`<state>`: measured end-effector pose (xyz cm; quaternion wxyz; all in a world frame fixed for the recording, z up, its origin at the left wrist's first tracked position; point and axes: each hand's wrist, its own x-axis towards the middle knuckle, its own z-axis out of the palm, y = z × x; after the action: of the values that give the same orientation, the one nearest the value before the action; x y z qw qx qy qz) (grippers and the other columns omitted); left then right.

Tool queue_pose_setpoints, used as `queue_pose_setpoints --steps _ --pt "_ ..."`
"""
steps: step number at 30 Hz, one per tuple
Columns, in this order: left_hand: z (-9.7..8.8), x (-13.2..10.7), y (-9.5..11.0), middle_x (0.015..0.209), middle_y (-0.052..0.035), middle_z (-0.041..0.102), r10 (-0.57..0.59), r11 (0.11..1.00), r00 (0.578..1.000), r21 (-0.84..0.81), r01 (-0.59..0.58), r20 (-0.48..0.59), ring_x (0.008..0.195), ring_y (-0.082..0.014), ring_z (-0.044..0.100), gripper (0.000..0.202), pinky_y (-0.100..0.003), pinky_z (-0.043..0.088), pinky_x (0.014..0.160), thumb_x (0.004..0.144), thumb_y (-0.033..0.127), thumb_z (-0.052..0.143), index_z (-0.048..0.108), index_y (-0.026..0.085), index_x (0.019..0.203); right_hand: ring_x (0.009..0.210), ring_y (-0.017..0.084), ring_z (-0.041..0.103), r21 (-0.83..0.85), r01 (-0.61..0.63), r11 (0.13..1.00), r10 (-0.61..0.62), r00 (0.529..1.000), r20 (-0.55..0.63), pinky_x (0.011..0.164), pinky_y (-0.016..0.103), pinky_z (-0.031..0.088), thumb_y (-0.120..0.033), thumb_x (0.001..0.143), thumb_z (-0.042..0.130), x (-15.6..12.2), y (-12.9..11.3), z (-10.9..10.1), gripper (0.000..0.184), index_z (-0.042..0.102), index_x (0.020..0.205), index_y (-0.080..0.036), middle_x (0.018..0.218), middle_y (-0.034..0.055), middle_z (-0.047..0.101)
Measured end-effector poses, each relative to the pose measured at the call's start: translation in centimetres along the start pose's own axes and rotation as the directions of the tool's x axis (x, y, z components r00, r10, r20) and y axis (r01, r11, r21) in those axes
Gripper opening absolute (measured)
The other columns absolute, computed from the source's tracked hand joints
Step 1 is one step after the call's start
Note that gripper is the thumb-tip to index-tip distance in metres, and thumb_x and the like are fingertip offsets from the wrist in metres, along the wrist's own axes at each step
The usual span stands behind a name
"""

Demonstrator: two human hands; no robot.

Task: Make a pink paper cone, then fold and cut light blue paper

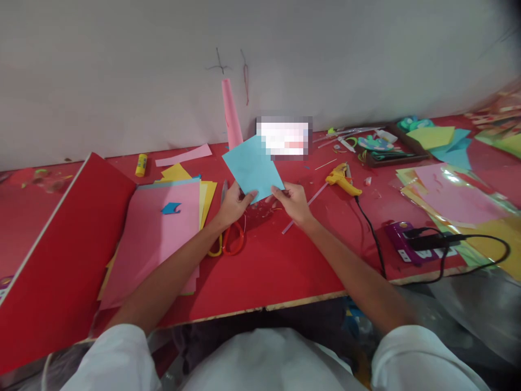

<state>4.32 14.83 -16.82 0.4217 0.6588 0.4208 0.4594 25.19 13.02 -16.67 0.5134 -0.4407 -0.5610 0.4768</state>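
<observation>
A light blue sheet of paper (252, 165) is held up above the red table (277, 266), tilted like a diamond. My left hand (234, 203) pinches its lower left edge. My right hand (293, 203) pinches its lower right corner. Both hands have the fingers closed on the paper. Under my left wrist lie scissors (232, 239) with orange and yellow handles. A thin white stick (303, 209) lies on the table beneath my right hand.
A stack of pink and yellow paper (163, 233) with a small blue scrap lies left. A red board (61, 255) is further left. A yellow glue gun (344, 179) with a black cord, a purple power strip (402, 241), a glue stick (141, 164), a pink paper roll (231, 114) and craft sheets at right.
</observation>
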Motion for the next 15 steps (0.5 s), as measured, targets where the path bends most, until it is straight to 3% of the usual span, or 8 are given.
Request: queue_pose_setpoints --steps 3,7,11,15 --pt "0.0 0.0 -0.5 0.075 0.0004 0.061 -0.004 1.0 0.997 -0.03 0.006 0.076 0.058 -0.0134 0.057 0.054 -0.026 0.048 0.056 0.087 0.065 0.077 0.055 0.02 0.11 0.062 0.014 0.058 -0.051 0.054 0.997 -0.053 0.999 0.004 0.058 0.028 0.051 -0.072 0.081 0.078 0.3 0.2 -0.5 0.054 0.067 0.079 -0.019 0.069 0.0006 0.063" --pt "0.0 0.0 -1.3 0.09 -0.0041 0.066 0.063 0.997 0.987 0.027 -0.068 0.145 0.07 -0.0139 0.059 0.055 -0.026 0.052 0.062 0.091 0.063 0.074 0.06 0.017 0.119 0.06 0.013 0.05 -0.047 0.023 0.999 -0.024 1.0 -0.012 0.054 0.027 0.044 -0.073 0.08 0.078 0.8 0.6 -1.2 0.055 0.062 0.075 -0.02 0.065 -0.0021 0.053" --pt "0.1 0.0 -1.5 0.092 -0.0047 0.067 0.089 0.996 0.987 -0.003 -0.089 0.134 0.072 -0.0149 0.062 0.057 -0.027 0.054 0.064 0.094 0.061 0.072 0.059 0.016 0.127 0.06 0.015 0.05 0.018 -0.034 0.999 0.035 0.999 -0.012 0.05 0.028 0.044 -0.076 0.077 0.078 0.8 0.8 -1.2 0.057 0.061 0.077 -0.021 0.066 -0.0015 0.053" --pt "0.1 0.0 -1.2 0.089 -0.0034 0.067 0.099 0.995 0.988 -0.004 -0.099 0.115 0.071 -0.0147 0.062 0.055 -0.027 0.053 0.064 0.094 0.061 0.071 0.059 0.017 0.125 0.059 0.011 0.04 -0.039 0.05 0.998 -0.052 0.998 -0.04 0.052 0.027 0.036 -0.073 0.085 0.074 0.8 0.7 -1.3 0.056 0.058 0.073 -0.021 0.065 -0.003 0.044"
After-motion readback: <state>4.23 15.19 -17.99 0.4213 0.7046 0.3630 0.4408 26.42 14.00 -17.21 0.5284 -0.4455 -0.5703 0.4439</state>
